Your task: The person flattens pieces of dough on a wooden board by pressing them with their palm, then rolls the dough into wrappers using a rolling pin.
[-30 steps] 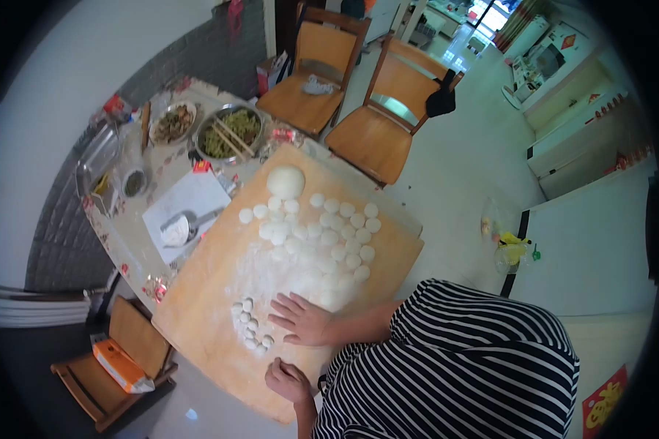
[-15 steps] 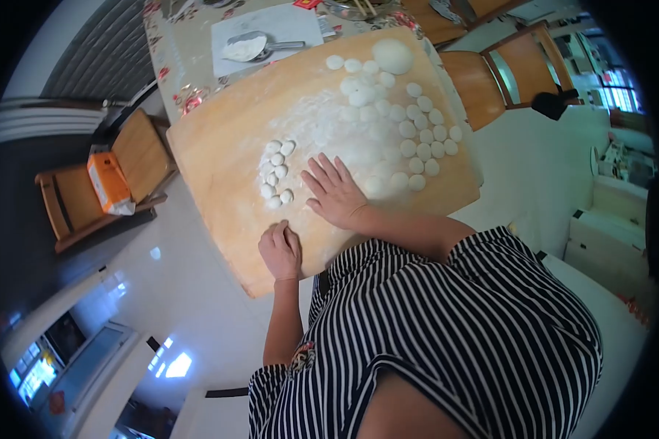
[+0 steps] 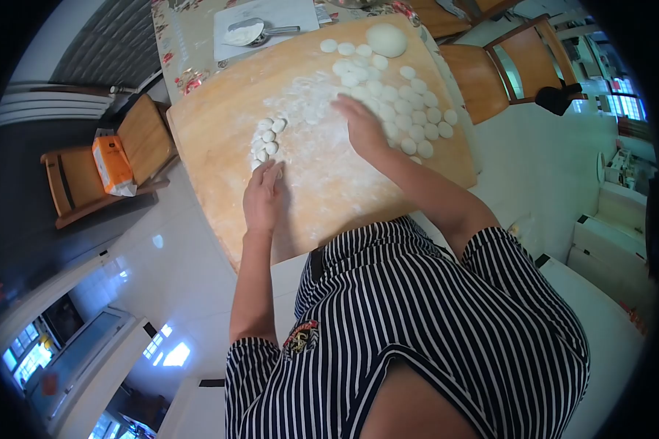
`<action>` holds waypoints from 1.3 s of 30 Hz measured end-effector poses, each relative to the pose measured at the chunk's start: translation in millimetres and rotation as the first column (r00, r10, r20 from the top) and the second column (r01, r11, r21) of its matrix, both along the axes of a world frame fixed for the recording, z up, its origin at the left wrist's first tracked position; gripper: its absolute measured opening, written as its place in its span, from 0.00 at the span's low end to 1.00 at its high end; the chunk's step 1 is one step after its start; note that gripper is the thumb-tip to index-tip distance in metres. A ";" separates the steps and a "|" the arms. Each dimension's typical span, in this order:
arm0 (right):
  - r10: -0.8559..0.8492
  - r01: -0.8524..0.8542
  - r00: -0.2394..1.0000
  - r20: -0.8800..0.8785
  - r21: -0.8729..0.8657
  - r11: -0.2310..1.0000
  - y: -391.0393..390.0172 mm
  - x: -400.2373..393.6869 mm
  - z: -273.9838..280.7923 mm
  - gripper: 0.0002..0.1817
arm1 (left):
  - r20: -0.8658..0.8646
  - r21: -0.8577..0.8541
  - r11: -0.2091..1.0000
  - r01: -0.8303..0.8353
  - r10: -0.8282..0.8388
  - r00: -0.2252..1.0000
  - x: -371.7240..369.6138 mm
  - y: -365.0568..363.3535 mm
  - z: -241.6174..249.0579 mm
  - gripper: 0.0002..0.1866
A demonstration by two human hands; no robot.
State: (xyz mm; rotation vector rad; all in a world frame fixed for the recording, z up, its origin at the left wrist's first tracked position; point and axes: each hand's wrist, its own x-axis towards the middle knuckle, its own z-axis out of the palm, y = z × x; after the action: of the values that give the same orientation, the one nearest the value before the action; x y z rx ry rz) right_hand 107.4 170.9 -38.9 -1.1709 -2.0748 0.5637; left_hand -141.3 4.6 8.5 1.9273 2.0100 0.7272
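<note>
On the floured wooden board (image 3: 212, 124), my left hand (image 3: 262, 194) reaches the near end of a cluster of small dough pieces (image 3: 269, 136). Its fingers are close together over the nearest pieces, and what they hold, if anything, is hidden. My right hand (image 3: 362, 128) is at the left edge of the flattened dough rounds (image 3: 403, 107), low over the board and seen partly from the side; its fingers are blurred. Several rounds spread over the right part of the board. A large dough ball (image 3: 386, 40) sits at the far right corner.
Beyond the board, a metal scoop (image 3: 271, 31) with flour rests on a white sheet (image 3: 227, 14) on the patterned tablecloth (image 3: 190, 44). A wooden chair (image 3: 143, 139) with an orange package (image 3: 113, 164) stands left. Another chair (image 3: 476, 80) stands right.
My left hand has moved forward to the small dough pieces. My right hand has moved forward and right from the middle of the board to the rounds. The view has shifted slightly.
</note>
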 end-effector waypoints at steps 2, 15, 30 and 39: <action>-0.184 0.156 0.971 -0.150 -0.176 0.972 9.4 -9.7 18.1 0.20 | 0.016 -0.045 0.999 -0.027 0.027 0.999 0.6 4.5 -5.0 0.20; -0.421 0.354 0.871 -0.253 -0.271 0.895 -2.9 32.5 45.7 0.16 | 0.343 -0.163 0.984 0.066 -0.006 0.939 115.8 24.7 -20.4 0.16; -0.209 0.177 0.972 -0.108 -0.252 0.952 -56.3 11.1 37.0 0.15 | 0.299 -0.056 0.997 0.061 -0.041 0.954 118.0 6.8 -9.3 0.24; 0.354 -0.382 0.789 0.501 -0.050 0.923 -78.3 -20.5 18.3 0.35 | 0.340 -0.295 0.840 -0.455 0.537 0.772 34.7 -64.9 -9.8 0.13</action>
State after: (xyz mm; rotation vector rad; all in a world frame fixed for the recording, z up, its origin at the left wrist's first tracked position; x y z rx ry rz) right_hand 86.8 92.6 -20.6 -0.9463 -2.7902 0.3962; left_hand -106.6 -60.3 -1.3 1.0061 2.2163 0.9182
